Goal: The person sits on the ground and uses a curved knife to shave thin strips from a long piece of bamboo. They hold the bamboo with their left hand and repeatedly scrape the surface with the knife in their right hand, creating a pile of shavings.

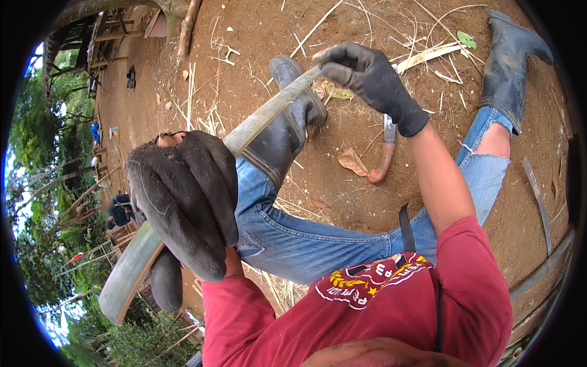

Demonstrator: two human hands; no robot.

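A long, flat bamboo strip (269, 110) slants across the view from the lower left up to the upper middle. My left hand (177, 196), in a dark, worn glove with some bare skin showing at a hole, is closed around its nearer part. At the strip's far end, my right hand (367, 73) has its gloved fingers pinched on the tip. Beneath my right wrist a knife (382, 162) with a brown wooden handle lies on the soil, part of its blade hidden by the glove.
My legs in torn jeans (306, 232) and dark rubber boots (507, 67) spread around the dirt ground (342, 134). Pale shavings and split pieces (431, 56) litter it, with a dry leaf (353, 161) near the knife. A narrow grey strip (538, 205) lies at right. Another person (121, 211) is far left.
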